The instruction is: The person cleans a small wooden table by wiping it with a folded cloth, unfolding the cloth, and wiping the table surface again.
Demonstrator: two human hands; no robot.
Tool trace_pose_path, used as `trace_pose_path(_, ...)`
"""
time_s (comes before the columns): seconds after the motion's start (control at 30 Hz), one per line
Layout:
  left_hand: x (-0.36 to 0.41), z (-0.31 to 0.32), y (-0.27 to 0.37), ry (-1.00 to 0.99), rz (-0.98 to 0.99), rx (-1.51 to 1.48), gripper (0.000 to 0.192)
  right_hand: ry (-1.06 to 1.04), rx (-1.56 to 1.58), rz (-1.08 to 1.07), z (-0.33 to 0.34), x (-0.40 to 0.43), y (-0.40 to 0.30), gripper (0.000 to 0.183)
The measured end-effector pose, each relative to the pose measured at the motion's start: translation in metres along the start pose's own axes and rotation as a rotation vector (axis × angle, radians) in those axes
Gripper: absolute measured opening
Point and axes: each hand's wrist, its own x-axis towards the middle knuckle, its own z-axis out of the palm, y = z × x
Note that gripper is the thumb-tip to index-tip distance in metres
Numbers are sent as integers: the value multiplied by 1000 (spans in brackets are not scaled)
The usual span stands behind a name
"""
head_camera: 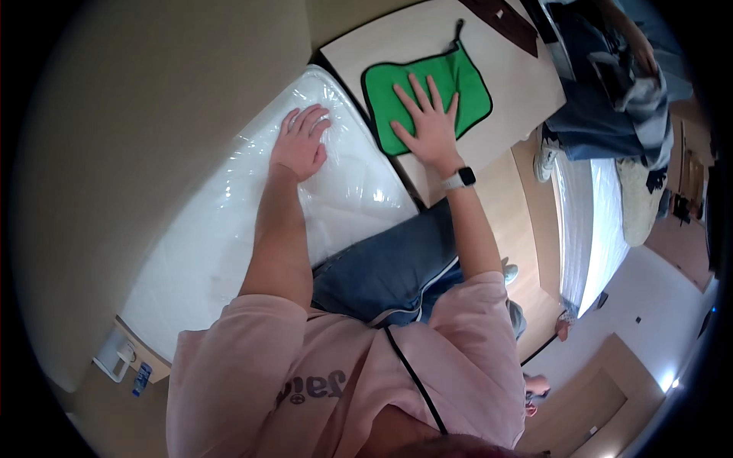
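My right hand [429, 123], with a watch on its wrist, lies flat with fingers spread on a green cloth [475, 100]. Black edging runs around the cloth, and a dark loop sticks out from its far corner. Under it is a pale wooden tabletop [509, 74]. To the left, my left hand [300, 143] rests on a white mattress [343, 194] wrapped in shiny clear plastic. Its fingers are slightly bent and grip nothing.
A wall [143, 114] borders the mattress on the left. Another person in jeans [590, 137] is beyond the table at the right, near a second plastic-covered bed [595, 229]. A dark brown item [507, 23] lies on the table's far edge. A blue-labelled bottle [141, 379] is at lower left.
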Motion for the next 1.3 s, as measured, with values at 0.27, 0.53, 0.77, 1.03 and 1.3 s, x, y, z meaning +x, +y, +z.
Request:
trace_pose_path(0.27,5,-6,0,0,-16,6,50,1,85,85,-25,-110,45,79)
trace_pose_path(0.53,-3,0,-6,7,-25,-34,50,103,-95,249,6,8,27,89)
trace_pose_path(0.77,9,2,-7,71,22,-73,50,217,-109,271,37,155,50,90)
trace_pose_path(1.03,-2,-2,-7,38,11,-22,52,302,-3,319,49,136,17,93)
trace_pose_path(1.3,0,-6,-3,-28,-8,73,49,160,-76,346,20,-10,42,95)
